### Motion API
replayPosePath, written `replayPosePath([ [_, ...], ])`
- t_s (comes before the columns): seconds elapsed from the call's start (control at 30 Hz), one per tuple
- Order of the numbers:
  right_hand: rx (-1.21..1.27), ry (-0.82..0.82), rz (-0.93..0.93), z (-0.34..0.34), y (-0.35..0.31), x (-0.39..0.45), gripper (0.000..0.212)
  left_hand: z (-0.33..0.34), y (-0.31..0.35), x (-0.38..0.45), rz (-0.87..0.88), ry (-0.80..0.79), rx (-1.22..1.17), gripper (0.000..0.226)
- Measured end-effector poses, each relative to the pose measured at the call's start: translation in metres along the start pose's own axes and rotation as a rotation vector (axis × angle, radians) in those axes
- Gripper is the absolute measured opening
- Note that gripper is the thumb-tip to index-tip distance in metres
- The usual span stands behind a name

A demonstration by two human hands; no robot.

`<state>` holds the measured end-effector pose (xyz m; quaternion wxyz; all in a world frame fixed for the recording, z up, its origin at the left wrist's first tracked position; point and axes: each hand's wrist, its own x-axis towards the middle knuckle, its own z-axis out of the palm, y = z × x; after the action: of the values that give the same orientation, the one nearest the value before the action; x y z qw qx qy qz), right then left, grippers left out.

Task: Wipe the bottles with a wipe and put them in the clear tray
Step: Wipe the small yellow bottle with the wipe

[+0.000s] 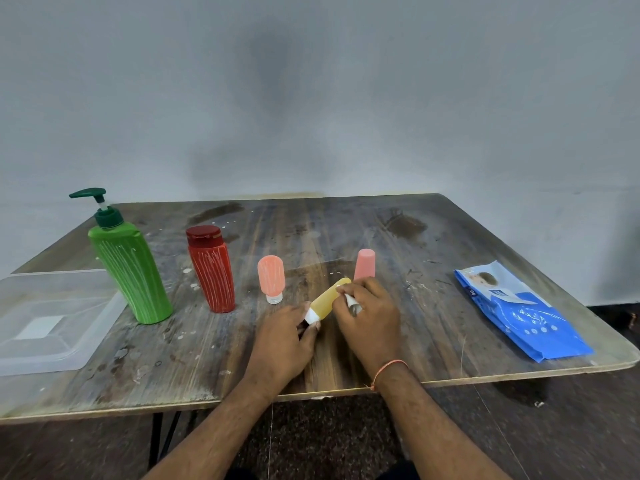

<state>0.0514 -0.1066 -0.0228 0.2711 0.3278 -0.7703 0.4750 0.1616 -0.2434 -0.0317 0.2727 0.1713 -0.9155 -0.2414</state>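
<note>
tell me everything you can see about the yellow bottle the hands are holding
The yellow bottle is small, rounded and soft-looking, with a white cap at its near end. It is tilted, cap toward the person, over the wooden table. The left hand pinches the cap end; the right hand presses a white wipe to its upper side.

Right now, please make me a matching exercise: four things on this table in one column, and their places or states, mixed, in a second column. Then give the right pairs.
Column one:
1. green pump bottle
2. yellow bottle
3. blue wipes pack
4. clear tray

Column two:
A. lies flat at the right side of the table
B. held tilted between both hands
C. stands upright beside the tray
D. at the left edge, no bottle in it

Pairs: 1-C, 2-B, 3-A, 4-D
</note>
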Motion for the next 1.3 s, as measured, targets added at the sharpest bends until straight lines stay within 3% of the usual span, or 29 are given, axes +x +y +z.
replayPosePath([
  [0.1,0.017,0.04,0.06,-0.001,0.003,0.001,0.019,-0.001,0.001,0.0,-0.009,-0.002,0.002,0.044],
  [0.2,0.049,-0.025,-0.033,-0.002,0.002,0.001,0.019,-0.004,0.003,0.0,-0.014,-0.01,-0.023,0.043],
  [0.4,0.056,0.01,0.045,-0.001,0.002,0.0,0.018,-0.008,0.004,0.0,-0.054,-0.035,-0.098,0.017],
  [0.5,0.066,-0.022,-0.02,-0.002,0.002,0.001,0.022,-0.009,0.004,0.0,-0.059,-0.034,-0.14,0.013],
  [0.8,0.068,-0.029,0.026,-0.003,0.0,0.0,0.02,-0.012,0.005,0.0,-0.085,-0.066,-0.189,0.019],
  [0.97,0.083,-0.096,-0.047,-0.002,0.0,-0.001,0.015,-0.014,0.005,0.001,-0.099,-0.064,-0.227,0.01],
  [1.1,0.068,-0.038,0.031,-0.002,0.001,0.0,0.018,-0.013,0.004,0.002,-0.107,-0.092,-0.24,0.022],
  [1.3,0.143,-0.149,-0.109,-0.007,-0.002,-0.001,0.021,-0.012,0.002,0.002,-0.112,-0.088,-0.305,0.027],
])
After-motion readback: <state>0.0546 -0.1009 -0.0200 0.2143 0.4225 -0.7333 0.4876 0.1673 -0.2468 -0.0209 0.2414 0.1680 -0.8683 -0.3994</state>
